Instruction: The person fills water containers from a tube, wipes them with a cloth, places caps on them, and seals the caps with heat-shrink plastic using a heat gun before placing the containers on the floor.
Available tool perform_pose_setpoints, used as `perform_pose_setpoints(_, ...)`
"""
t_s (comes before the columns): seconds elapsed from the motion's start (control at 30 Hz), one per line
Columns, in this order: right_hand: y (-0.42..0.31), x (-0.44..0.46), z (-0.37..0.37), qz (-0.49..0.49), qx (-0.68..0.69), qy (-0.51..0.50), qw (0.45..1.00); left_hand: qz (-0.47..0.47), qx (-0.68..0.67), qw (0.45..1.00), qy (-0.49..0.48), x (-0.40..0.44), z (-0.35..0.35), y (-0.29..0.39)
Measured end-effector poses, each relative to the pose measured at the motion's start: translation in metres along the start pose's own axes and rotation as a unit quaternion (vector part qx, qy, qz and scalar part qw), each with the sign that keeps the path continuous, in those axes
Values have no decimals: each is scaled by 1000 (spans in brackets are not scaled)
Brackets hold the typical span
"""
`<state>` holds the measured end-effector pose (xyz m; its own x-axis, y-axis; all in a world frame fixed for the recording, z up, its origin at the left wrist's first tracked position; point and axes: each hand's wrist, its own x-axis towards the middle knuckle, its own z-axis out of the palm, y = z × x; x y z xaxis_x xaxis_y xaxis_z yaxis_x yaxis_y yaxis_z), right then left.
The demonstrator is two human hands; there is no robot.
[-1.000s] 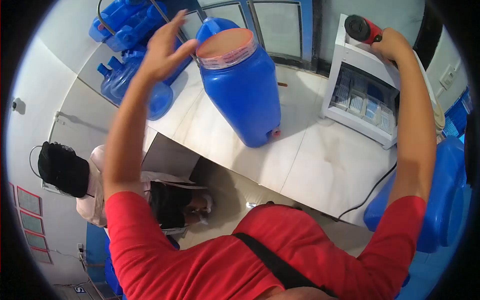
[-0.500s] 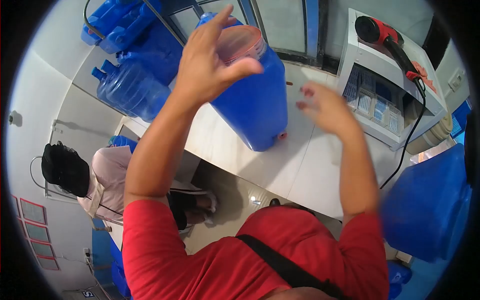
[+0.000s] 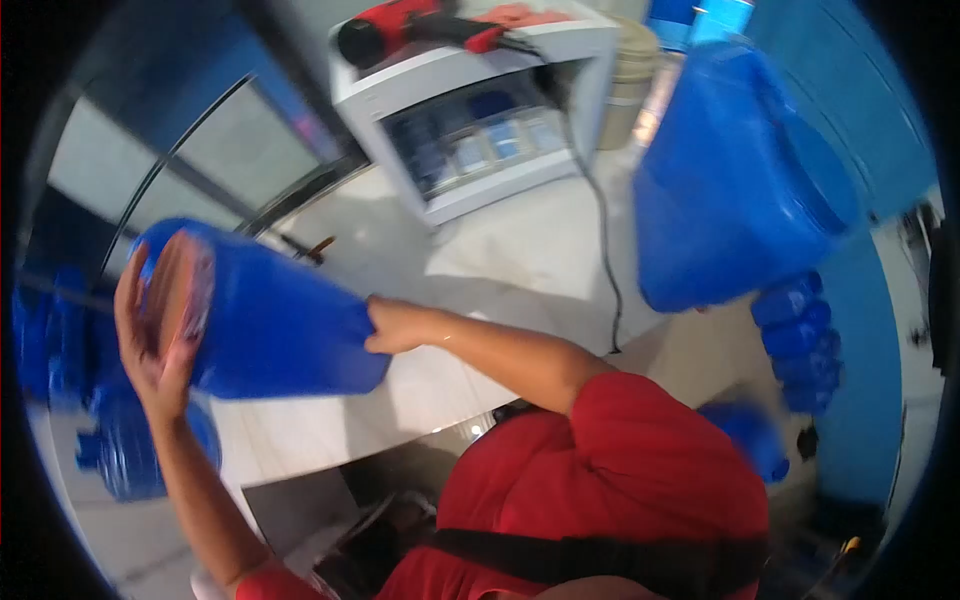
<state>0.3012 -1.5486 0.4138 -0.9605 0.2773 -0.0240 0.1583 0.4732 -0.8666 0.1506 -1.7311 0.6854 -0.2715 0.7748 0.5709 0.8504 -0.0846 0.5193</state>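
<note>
A blue water container (image 3: 280, 330) with a wide round reddish cap (image 3: 178, 290) is on the white table, at the left of the view. My left hand (image 3: 155, 350) spans the cap end, thumb on one side and fingers on the other, gripping it. At the opposite, lower end, my right hand (image 3: 400, 325) is closed against the container's edge. Its fingertips are partly hidden there, and so is the small outlet fitting. Motion blurs the picture somewhat.
A white cabinet (image 3: 470, 200) carries a red and black heat gun (image 3: 400, 30), whose black cord (image 3: 600, 230) hangs across the table. Another blue container (image 3: 730, 190) is at right. Clear blue bottles (image 3: 150, 450) are at left, and several more blue bottles (image 3: 800, 340) at right.
The view has swung right. My right hand went from open in the air to the container's lower end. My left hand came down from above the cap to grip it.
</note>
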Motion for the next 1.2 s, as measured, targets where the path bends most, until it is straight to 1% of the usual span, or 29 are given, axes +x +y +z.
perform_pose_setpoints(0.03, 0, -2, 2, 23, 39, 12, 999, 61, 18, 998, -8, 2, -7, -15)
perform_pose_setpoints(0.07, -2, -6, 1, 34, 35, 26, 998, 71, 3, 997, -13, 7, -11, -17)
perform_pose_setpoints(0.13, -11, -12, -1, 50, 222, 6, 974, 95, 38, 993, -66, 11, -23, -14)
perform_pose_setpoints(0.17, -9, -14, 0, 53, 217, 14, 975, 45, -22, 998, -50, 9, -28, -23)
perform_pose_setpoints(0.23, -9, -11, 10, 87, 272, 46, 957, 5, -48, 999, -19, 14, -56, -49)
perform_pose_setpoints(0.27, 8, 2, 30, 100, 325, 76, 937, 67, 202, 977, -12, 20, -71, -62)
perform_pose_setpoints(0.3, 7, -3, 30, 101, 325, 78, 937, 68, 201, 977, -13, 24, -75, -74)
perform_pose_setpoints(0.33, 5, -6, 28, 97, 360, 52, 927, 115, 343, 932, -32, 31, -75, -85)
perform_pose_setpoints(0.37, 3, -10, 24, 92, 391, 26, 915, 158, 477, 863, -46, 39, -72, -98)
perform_pose_setpoints(0.4, 2, -14, 24, 91, 391, 26, 915, 212, 457, 863, -39, 45, -67, -116)
perform_pose_setpoints(0.43, -1, -17, 26, 94, 406, 23, 909, 214, 458, 862, -42, 43, -63, -126)
perform_pose_setpoints(0.47, -2, -20, 27, 95, 422, 22, 901, 77, 381, 920, -42, 43, -56, -134)
perform_pose_setpoints(0.53, 5, -18, 34, 78, 421, 36, 903, 3, 230, 973, 6, 39, -34, -106)
perform_pose_setpoints(0.57, 10, -18, 40, 65, 415, 48, 906, 10, 235, 972, -12, 36, -26, -94)
perform_pose_setpoints(0.6, 11, -23, 44, 73, 444, 51, 892, -54, 183, 981, 23, 37, -21, -88)
perform_pose_setpoints(0.63, 12, -29, 43, 62, 429, 49, 900, -117, 133, 982, 63, 37, -18, -81)
perform_pose_setpoints(0.67, 14, -39, 45, 49, 408, 45, 911, -116, 170, 979, 6, 32, -22, -71)
perform_pose_setpoints(0.7, 16, -52, 47, 50, 420, 47, 905, -116, 176, 977, -7, 28, -15, -53)
perform_pose_setpoints(0.77, 21, -89, 47, 23, 406, 10, 914, -90, 121, 988, 21, 12, 6, -9)
perform_pose_setpoints(0.8, 21, -113, 43, 11, 425, -5, 905, -89, 126, 988, 13, 4, -2, -7)
perform_pose_setpoints(0.83, 18, -143, 36, -10, 428, 4, 904, -46, 205, 977, -31, 0, -13, -12)
perform_pose_setpoints(0.87, 25, -161, 44, -21, 477, -11, 878, 2, 281, 957, -74, -6, -20, -9)
perform_pose_setpoints(0.9, 28, -188, 36, -23, 484, -8, 875, 5, 285, 955, -82, -14, -16, 8)
perform_pose_setpoints(0.97, 24, -245, 7, -21, 379, -6, 925, 39, 351, 933, -71, -36, 1, 60)
perform_pose_setpoints(1.03, 24, -289, -12, -13, 399, 10, 917, 80, 395, 911, -85, -53, 15, 114)
perform_pose_setpoints(1.1, 32, -318, -19, 0, 417, 26, 908, 76, 422, 892, -146, -70, 29, 166)
perform_pose_setpoints(1.13, 42, -328, -17, 19, 393, 50, 918, 64, 397, 903, -149, -75, 57, 205)
perform_pose_setpoints(1.17, 48, -337, -18, 39, 368, 72, 926, 45, 393, 900, -183, -82, 70, 235)
perform_pose_setpoints(1.2, 51, -348, -22, 59, 348, 121, 928, 25, 389, 895, -216, -90, 82, 266)
